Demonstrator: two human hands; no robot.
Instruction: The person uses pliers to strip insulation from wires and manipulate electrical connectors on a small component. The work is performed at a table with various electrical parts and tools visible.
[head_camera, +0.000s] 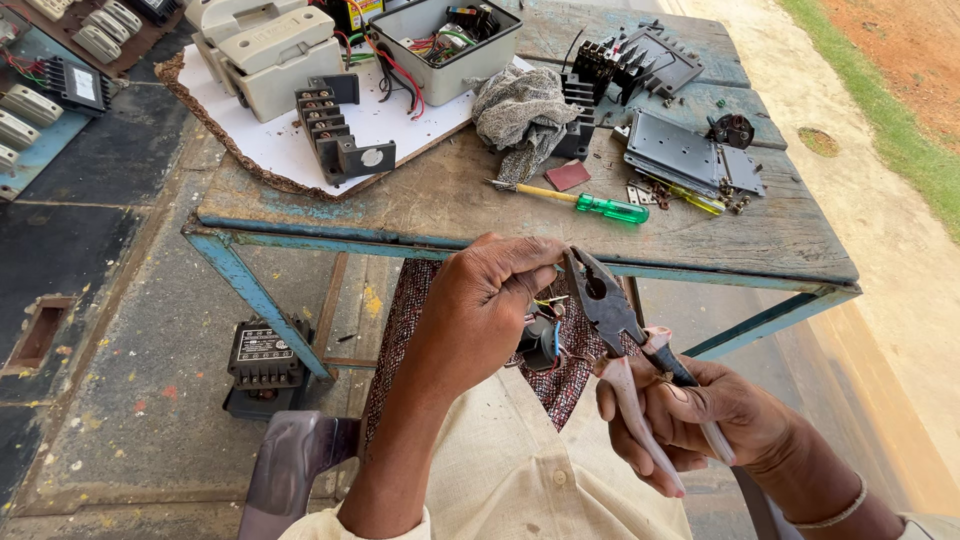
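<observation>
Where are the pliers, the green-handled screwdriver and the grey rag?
pliers (608, 300), head view, on the dark pivot.
green-handled screwdriver (612, 209), head view, on the handle.
grey rag (520, 108), head view, on its bunched middle.

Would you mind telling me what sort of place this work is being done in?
Probably an outdoor electrical repair spot: a worn wooden bench holds an opened switch box with loose wires, dismantled terminal blocks and a green-handled screwdriver, with bare ground and grass beside it.

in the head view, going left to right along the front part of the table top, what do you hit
Black terminal block → grey rag → green-handled screwdriver → grey metal plate. Below the table edge, the left hand holds a small black part, and the right hand holds pliers.
</observation>
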